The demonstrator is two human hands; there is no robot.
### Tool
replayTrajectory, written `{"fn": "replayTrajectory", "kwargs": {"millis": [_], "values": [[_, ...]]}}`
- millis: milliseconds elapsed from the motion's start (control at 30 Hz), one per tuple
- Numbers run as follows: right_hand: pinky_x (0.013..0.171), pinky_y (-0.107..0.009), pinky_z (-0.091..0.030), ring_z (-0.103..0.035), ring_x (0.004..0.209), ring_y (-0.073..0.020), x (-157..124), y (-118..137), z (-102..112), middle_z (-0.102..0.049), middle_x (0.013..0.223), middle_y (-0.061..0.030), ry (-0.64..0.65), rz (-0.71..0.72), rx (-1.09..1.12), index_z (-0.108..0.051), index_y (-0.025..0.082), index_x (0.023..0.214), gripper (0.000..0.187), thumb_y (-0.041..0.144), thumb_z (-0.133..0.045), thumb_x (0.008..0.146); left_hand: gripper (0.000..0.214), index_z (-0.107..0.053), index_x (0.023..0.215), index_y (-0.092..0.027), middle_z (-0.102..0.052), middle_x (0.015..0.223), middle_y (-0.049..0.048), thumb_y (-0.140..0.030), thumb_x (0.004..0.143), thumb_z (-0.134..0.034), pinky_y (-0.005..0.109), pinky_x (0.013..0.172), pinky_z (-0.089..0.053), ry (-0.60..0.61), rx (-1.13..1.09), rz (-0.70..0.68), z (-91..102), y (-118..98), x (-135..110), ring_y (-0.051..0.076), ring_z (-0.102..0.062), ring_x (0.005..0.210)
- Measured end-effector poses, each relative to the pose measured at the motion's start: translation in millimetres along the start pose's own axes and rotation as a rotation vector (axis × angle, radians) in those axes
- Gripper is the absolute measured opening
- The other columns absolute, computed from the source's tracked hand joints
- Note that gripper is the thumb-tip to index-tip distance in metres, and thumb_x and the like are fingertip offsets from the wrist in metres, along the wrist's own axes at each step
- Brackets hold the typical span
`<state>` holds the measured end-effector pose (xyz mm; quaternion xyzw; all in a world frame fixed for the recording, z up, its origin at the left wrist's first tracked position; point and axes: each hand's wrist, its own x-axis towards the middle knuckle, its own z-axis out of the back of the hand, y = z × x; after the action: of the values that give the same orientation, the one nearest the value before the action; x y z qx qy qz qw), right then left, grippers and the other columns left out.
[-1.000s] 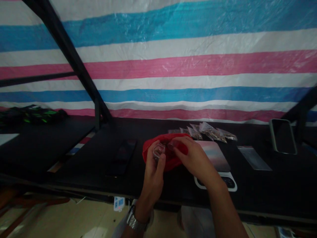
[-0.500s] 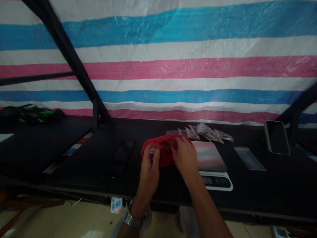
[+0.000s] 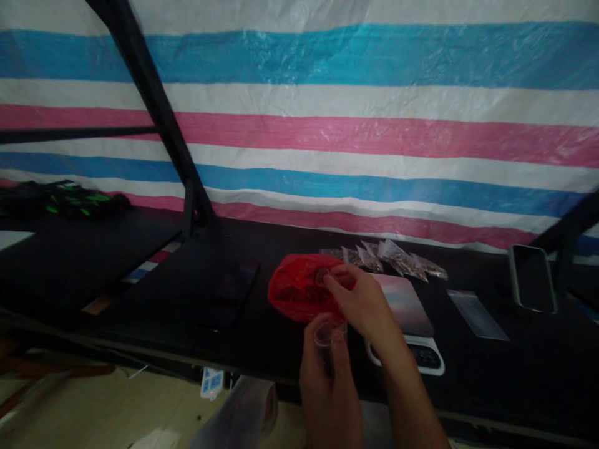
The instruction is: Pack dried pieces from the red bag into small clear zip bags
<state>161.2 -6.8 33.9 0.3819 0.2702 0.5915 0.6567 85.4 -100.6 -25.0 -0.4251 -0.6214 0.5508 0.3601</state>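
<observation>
A red plastic bag (image 3: 294,288) lies on the black table (image 3: 187,312). My left hand (image 3: 327,374) is closed round a small clear plastic pouch (image 3: 324,333), held near the table's front edge. Just above it, my right hand (image 3: 362,300) pinches something small at the red bag's right edge; I cannot make out what it is. A kitchen scale (image 3: 412,315) with a pink-and-grey top sits right of my hands.
Several small filled clear pouches (image 3: 393,259) lie behind the scale. An empty clear pouch (image 3: 477,315) and a phone (image 3: 533,277) lie at the right. A dark phone (image 3: 234,290) lies left of the bag. Black frame bars (image 3: 159,118) rise at left. A striped tarp (image 3: 327,125) hangs behind.
My left hand has dropped back from the red bag toward the table's front edge with the clear pouch. My right hand stays at the bag. The view has tilted slightly.
</observation>
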Motion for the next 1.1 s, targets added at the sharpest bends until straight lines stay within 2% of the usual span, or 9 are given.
{"fn": "replayTrajectory", "kwargs": {"millis": [100,200,333,433,533,667,733,900,1100], "values": [[0.085,-0.036,-0.052,-0.074,0.097,-0.0247,0,-1,2,-0.08,0.105,-0.0075,-0.004,0.078,-0.075,-0.073,0.023,0.102,0.012,0.028,-0.068,0.092,0.051,-0.067,0.116,-0.024,-0.075,0.112,0.0102,-0.069,0.092,-0.061,0.04,0.092,-0.059,-0.062,0.016,0.078,0.9,5,7,0.026,-0.073,0.104],[0.086,-0.037,-0.054,-0.074,0.094,-0.0242,-4,-1,-1,-0.079,0.1,-0.0073,0.049,0.045,-0.09,-0.071,0.022,0.101,0.011,0.021,-0.068,0.09,0.047,-0.064,0.113,-0.023,-0.073,0.111,0.01,-0.064,0.091,-0.064,0.04,0.092,-0.059,-0.097,-0.012,0.092,2.8,1,19,0.026,-0.072,0.103],[0.065,-0.03,-0.057,-0.072,0.073,-0.0188,-13,4,-4,-0.076,0.089,-0.0041,0.308,-0.119,0.25,-0.069,0.02,0.104,0.013,0.029,-0.064,0.095,0.04,-0.06,0.11,-0.022,-0.07,0.103,0.0069,-0.048,0.084,-0.075,0.038,0.082,-0.06,-0.135,-0.076,0.072,6.0,-7,30,0.024,-0.073,0.093],[0.054,-0.029,-0.056,-0.069,0.062,-0.0171,-18,12,-4,-0.075,0.089,-0.0035,0.395,-0.252,0.415,-0.067,0.021,0.11,0.02,0.035,-0.064,0.096,0.04,-0.057,0.108,-0.022,-0.067,0.094,0.0018,-0.032,0.076,-0.08,0.032,0.072,-0.058,-0.194,-0.1,0.045,10.9,-12,40,0.019,-0.07,0.081],[0.059,-0.032,-0.059,-0.073,0.07,-0.02,-15,16,-6,-0.076,0.091,-0.0053,0.299,-0.225,0.388,-0.065,0.02,0.11,0.02,0.033,-0.064,0.095,0.04,-0.057,0.106,-0.023,-0.065,0.089,-0.002,-0.017,0.07,-0.075,0.027,0.065,-0.054,-0.224,-0.09,0.01,17.2,-14,52,0.015,-0.066,0.073],[0.085,-0.038,-0.058,-0.073,0.091,-0.0234,-2,10,-13,-0.077,0.099,-0.0079,0.004,0.073,0.136,-0.068,0.019,0.104,0.014,0.027,-0.064,0.093,0.037,-0.058,0.099,-0.023,-0.062,0.083,-0.0042,-0.009,0.066,-0.065,0.026,0.065,-0.051,-0.24,-0.043,-0.077,22.1,-14,60,0.014,-0.062,0.069],[0.093,-0.041,-0.055,-0.071,0.101,-0.0259,3,4,-17,-0.075,0.112,-0.0097,-0.07,0.182,-0.042,-0.069,0.02,0.106,0.016,0.02,-0.062,0.092,0.034,-0.058,0.097,-0.024,-0.061,0.082,-0.0043,-0.009,0.067,-0.063,0.027,0.067,-0.05,-0.239,-0.018,-0.139,22.5,-13,61,0.014,-0.061,0.07],[0.102,-0.041,-0.051,-0.065,0.118,-0.0293,6,-8,-21,-0.071,0.122,-0.0108,-0.077,0.252,-0.376,-0.072,0.023,0.111,0.04,0.0,-0.052,0.085,0.031,-0.059,0.093,-0.024,-0.06,0.083,-0.003,-0.006,0.067,-0.059,0.029,0.07,-0.049,-0.236,0.051,-0.217,22.7,-14,58,0.016,-0.06,0.073],[0.102,-0.042,-0.052,-0.065,0.117,-0.0312,6,-10,-19,-0.072,0.122,-0.0128,-0.022,0.197,-0.458,-0.073,0.019,0.114,0.039,0.001,-0.051,0.088,0.029,-0.06,0.091,-0.024,-0.058,0.08,-0.0031,-0.008,0.066,-0.058,0.029,0.067,-0.047,-0.223,0.062,-0.224,26.1,-15,60,0.016,-0.058,0.07]]}}
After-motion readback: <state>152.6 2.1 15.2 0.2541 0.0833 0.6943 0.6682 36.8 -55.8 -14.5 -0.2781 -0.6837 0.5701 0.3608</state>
